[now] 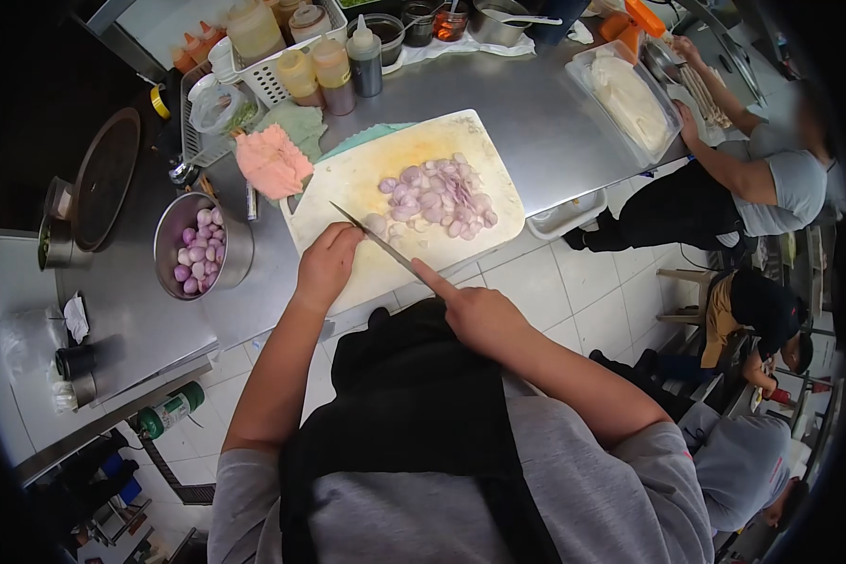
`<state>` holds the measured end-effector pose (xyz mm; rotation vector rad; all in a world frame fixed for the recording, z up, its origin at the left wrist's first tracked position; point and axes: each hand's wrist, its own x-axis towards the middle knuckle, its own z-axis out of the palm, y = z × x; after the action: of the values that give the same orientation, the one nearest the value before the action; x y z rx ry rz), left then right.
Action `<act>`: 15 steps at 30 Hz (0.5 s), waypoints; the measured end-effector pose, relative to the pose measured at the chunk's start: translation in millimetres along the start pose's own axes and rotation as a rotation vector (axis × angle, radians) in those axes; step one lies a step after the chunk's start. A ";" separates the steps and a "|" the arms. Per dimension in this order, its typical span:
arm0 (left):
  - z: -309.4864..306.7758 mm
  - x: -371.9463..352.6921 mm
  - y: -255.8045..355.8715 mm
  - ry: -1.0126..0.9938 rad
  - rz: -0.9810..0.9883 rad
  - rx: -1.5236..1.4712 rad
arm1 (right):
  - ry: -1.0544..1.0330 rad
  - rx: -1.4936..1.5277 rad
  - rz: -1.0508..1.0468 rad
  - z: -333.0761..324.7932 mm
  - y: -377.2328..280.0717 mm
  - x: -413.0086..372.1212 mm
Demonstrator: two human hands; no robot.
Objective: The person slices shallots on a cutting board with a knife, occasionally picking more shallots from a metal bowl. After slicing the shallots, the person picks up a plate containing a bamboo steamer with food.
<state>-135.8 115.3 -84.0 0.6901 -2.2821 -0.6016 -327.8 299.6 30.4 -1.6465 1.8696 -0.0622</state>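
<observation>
My right hand (479, 315) is closed round the handle of a kitchen knife (385, 244), its index finger stretched along the spine. The blade slants up and left over a white cutting board (334, 202). My left hand (327, 263) rests on the board's near left part with fingers curled, close beside the blade; whatever is under its fingertips is hidden. Just beyond the blade lies a shallot piece (376, 224). A pile of sliced shallots (437, 195), pale purple and white, covers the board's middle and right.
Left of the board stands a metal pot (240, 268) of peeled shallots (197, 254). A pink cloth (273, 160) and a green cloth (296, 127) lie behind it. Squeeze bottles (365, 61) line the back. A plastic container (620, 99) sits right, near a co-worker (752, 179).
</observation>
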 end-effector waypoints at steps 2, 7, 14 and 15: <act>0.2 -1.3 -1.9 -0.006 0.000 -0.004 | -0.015 -0.001 -0.004 -0.5 1.0 -9.1; -1.1 -0.6 -0.8 -0.005 0.007 -0.011 | -0.041 0.058 0.031 5.8 -2.9 1.8; -0.3 -1.5 -0.6 -0.003 0.027 0.032 | 0.013 0.065 -0.013 28.4 8.0 34.0; -1.2 -0.7 0.9 -0.001 0.020 0.047 | 0.038 0.071 0.017 25.8 11.0 32.3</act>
<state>-134.8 116.1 -83.0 0.6887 -2.3075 -0.5408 -325.3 282.1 -8.6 -1.5910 1.8880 -0.1526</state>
